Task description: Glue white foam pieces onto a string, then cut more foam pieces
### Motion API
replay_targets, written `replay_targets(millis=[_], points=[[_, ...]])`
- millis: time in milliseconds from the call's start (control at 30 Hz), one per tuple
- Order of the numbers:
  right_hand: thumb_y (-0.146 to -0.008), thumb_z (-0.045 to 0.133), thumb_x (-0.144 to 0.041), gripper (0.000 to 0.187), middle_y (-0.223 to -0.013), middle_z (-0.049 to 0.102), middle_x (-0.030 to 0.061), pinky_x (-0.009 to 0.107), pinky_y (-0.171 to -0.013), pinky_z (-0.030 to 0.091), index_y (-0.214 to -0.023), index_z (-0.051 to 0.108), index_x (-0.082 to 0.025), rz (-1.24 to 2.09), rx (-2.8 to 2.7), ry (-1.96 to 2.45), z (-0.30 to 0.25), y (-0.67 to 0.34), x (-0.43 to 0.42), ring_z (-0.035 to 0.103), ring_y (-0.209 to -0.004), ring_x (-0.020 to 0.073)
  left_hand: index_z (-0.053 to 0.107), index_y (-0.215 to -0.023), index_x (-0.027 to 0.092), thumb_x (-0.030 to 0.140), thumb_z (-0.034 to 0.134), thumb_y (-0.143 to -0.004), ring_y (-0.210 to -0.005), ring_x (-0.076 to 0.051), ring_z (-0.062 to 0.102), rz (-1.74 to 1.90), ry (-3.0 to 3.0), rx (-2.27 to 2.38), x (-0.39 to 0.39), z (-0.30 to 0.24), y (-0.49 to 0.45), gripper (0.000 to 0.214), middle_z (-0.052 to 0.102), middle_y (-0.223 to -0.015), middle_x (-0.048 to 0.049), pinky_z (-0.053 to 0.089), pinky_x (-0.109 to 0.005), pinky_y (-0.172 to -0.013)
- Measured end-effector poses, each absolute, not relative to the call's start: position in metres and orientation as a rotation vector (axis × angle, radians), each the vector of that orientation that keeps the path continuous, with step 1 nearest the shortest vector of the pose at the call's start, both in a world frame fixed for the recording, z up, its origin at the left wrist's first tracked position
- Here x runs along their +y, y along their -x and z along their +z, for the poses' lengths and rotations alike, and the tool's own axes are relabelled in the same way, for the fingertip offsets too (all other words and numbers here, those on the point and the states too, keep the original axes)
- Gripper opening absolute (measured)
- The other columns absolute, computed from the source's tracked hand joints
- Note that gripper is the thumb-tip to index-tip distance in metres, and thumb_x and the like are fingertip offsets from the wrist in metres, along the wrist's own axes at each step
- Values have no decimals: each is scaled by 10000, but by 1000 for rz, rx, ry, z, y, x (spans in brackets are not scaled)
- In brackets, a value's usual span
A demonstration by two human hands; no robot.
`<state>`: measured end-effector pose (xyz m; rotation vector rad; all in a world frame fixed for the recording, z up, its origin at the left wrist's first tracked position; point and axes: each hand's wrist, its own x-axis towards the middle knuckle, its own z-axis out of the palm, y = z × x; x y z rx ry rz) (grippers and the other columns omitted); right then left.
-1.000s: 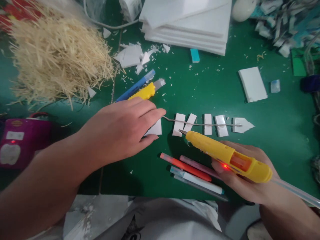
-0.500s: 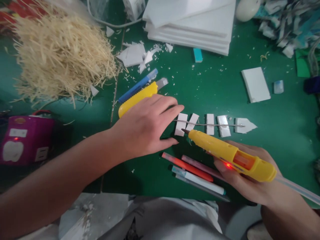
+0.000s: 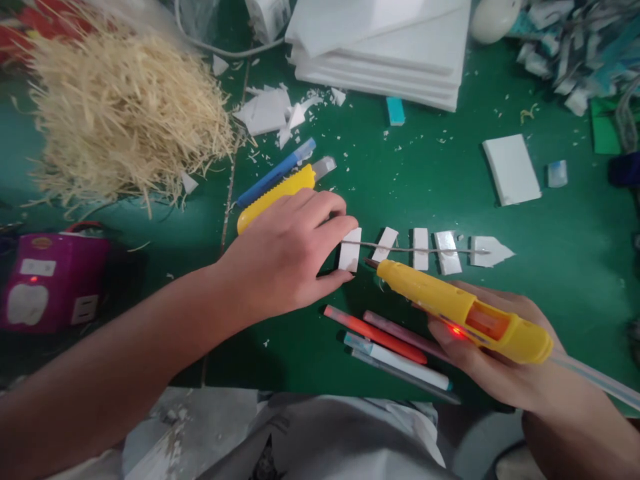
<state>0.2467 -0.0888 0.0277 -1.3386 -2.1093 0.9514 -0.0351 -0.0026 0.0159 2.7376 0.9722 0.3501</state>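
Two hands are engaged: my left hand pinches a white strip between thumb and finger; my right hand grips a yellow glue gun. On the green table, the strip, crossed by the grey cord, has shifted left, away from the slanted piece; its spacing now looks nearer the others'.

Holds a yellow plastic glue gun aslant, with its dark nozzle just right of a small white rectangular foam strip. Grips that strip at both ends, beneath a thin grey strand crossing three similar strips to a pointed white foam piece on the green worktop.
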Motion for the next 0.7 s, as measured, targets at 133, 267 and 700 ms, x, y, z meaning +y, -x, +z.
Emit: replay_targets(millis=[133, 267, 700], points=[[-1040, 569, -269, 116, -728, 632, -53, 187, -490, 479, -924, 560, -267, 926, -2123, 1348, 29, -246, -89, 598, -515, 81, 661, -1284, 99, 386, 632, -1005, -1088, -325, 711, 392, -2746, 946, 0, 17, 42, 402, 713, -1227, -182, 593, -442, -912], [-1007, 591, -267, 132, -685, 646, -52, 189, -449, 478, -878, 565, -268, 950, -2143, 1346, 34, -243, -83, 614, -486, 92, 698, -1152, 150, 314, 548, -1022, -1076, -296, 728, 403, -2741, 1005, 5, 18, 50, 258, 744, -1207, -149, 593, -423, -912], [-984, 638, -272, 118, -689, 580, -67, 208, -438, 432, -886, 573, -278, 1011, -2039, 1305, 29, -237, -85, 534, -467, 82, 718, -930, 194, 204, 483, -1041, -980, -252, 721, 422, -2707, 1006, 4, 12, 41, 260, 764, -1102, -104, 591, -400, -870]])
